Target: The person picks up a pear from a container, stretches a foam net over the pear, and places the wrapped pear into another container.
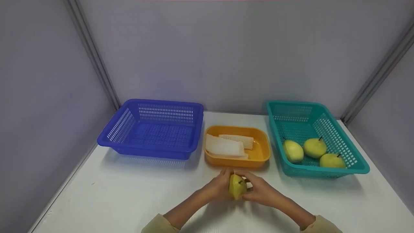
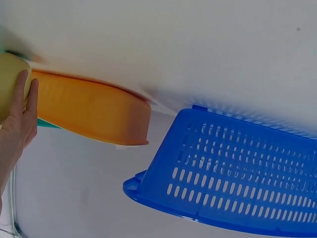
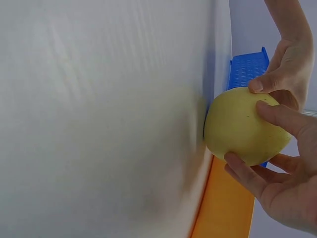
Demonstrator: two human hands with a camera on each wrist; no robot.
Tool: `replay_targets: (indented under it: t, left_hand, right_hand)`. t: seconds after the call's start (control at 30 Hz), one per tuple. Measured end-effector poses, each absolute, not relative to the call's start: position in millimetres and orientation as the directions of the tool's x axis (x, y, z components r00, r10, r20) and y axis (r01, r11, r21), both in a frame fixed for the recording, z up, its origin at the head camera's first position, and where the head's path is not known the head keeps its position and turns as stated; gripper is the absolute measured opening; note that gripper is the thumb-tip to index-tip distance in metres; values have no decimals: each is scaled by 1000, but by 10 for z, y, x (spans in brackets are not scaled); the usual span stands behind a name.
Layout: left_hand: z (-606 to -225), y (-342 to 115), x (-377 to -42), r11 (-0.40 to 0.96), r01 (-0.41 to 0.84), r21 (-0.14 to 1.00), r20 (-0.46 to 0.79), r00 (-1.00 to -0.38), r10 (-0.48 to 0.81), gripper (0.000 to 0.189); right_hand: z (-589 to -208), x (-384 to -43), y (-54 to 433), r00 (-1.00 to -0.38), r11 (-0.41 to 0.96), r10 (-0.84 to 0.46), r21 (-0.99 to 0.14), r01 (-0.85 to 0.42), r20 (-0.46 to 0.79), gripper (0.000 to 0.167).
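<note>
Between my two hands is a yellow-green pear, its dark stem showing, held just in front of the orange tub. My left hand holds it from the left, thumb on its skin in the right wrist view. From the other side my right hand grips it, with the thumb on one side and fingers curled on the other. White foam net sleeves lie flat in the orange tub.
A blue perforated basket with nothing in it stands at the left. At the right, a teal basket has three pears near its front end. Grey walls enclose the white table behind and at both sides.
</note>
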State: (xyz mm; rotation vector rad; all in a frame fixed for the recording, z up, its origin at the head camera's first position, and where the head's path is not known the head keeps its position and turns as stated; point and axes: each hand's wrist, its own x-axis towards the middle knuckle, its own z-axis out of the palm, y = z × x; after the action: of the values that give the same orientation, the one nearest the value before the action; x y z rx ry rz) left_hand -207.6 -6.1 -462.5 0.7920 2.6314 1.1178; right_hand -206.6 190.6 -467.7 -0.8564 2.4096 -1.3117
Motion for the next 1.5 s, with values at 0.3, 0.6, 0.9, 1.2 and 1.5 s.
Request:
replay_targets:
  t: [0.3,0.6,0.9,1.2,1.5]
  left_hand:
    - [-4653,-38,-2072,574,384,723,33,-849,527,67]
    - [-4669,-38,-2092,595,402,696,3,-830,557,67]
    - [-4660,-19,-2110,591,372,715,-37,-825,564,65]
    - [-4680,-19,-2087,611,306,730,-82,-848,523,72]
    - [-4674,-66,-2063,602,285,746,-95,-849,520,83]
  right_hand:
    - [-4676,-2045,1923,-792,463,-606,-777,-427,75,65]
    - [-4626,-2039,1938,-798,493,-603,-787,-370,-2,69]
    - [-4636,-2050,1959,-802,492,-597,-800,-345,-21,68]
    - [-4643,-2047,1933,-800,483,-600,-808,-338,-24,69]
    - [-4659,-2056,1921,-793,484,-609,-797,-362,-10,70]
